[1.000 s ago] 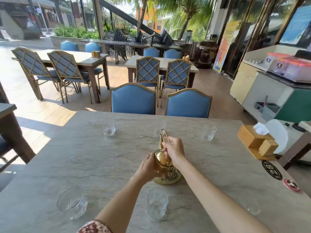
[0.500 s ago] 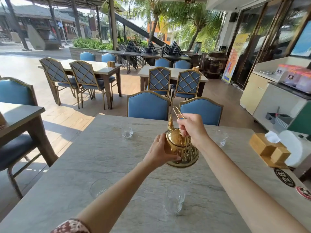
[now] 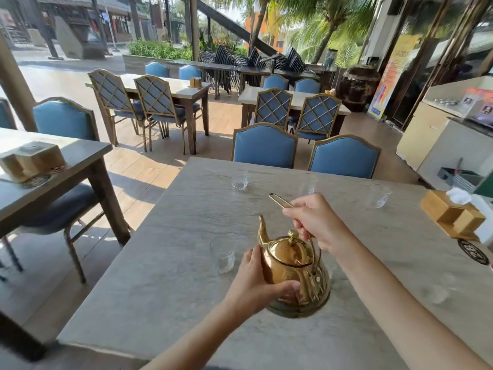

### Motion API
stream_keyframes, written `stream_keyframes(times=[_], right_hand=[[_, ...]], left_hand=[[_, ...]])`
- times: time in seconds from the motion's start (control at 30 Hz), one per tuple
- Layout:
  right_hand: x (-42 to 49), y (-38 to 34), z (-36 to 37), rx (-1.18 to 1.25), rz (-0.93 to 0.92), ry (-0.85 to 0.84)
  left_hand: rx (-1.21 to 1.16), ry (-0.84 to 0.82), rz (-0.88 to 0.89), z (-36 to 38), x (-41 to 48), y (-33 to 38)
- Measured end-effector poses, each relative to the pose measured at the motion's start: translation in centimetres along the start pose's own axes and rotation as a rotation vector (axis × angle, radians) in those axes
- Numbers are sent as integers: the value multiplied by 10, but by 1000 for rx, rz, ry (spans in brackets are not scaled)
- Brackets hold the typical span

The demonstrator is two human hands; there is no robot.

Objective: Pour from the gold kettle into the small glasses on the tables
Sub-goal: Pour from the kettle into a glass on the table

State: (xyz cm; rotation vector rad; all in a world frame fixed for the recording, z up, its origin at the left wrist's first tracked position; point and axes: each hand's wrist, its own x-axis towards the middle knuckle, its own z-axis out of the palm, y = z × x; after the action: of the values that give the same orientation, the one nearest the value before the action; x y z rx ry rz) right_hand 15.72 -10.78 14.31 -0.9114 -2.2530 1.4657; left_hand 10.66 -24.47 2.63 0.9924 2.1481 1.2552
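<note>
The gold kettle [image 3: 292,265] hangs above the grey stone table [image 3: 165,276], spout pointing up and to the left. My right hand [image 3: 317,222] grips its thin wire handle from above. My left hand [image 3: 256,281] cups the kettle's left side and base. A small clear glass [image 3: 223,253] stands just left of the spout. Three more glasses, one far left [image 3: 240,181], one middle [image 3: 309,184] and one right [image 3: 378,196], line the far side. Another glass [image 3: 437,289] sits blurred at the right.
A wooden tissue box [image 3: 452,216] sits at the table's right edge beside a round black coaster [image 3: 473,252]. Two blue chairs [image 3: 265,145] face the far edge. A second table [image 3: 50,166] with a wooden box stands to the left, more tables behind.
The kettle has been lifted off the table and carried left and nearer to me, toward the near-left glass. Both hands kept their hold. My view swung left.
</note>
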Motion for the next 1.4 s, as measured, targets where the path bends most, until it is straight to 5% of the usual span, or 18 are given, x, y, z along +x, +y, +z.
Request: stream_keyframes(times=[0.43, 1.4], right_hand=[[2, -26, 88, -659, -38, -167], [46, -35, 96, -973, -27, -329]], left_hand=[[-335, -40, -135, -6, -27, -56], [-340, -18, -430, 16, 5, -31]])
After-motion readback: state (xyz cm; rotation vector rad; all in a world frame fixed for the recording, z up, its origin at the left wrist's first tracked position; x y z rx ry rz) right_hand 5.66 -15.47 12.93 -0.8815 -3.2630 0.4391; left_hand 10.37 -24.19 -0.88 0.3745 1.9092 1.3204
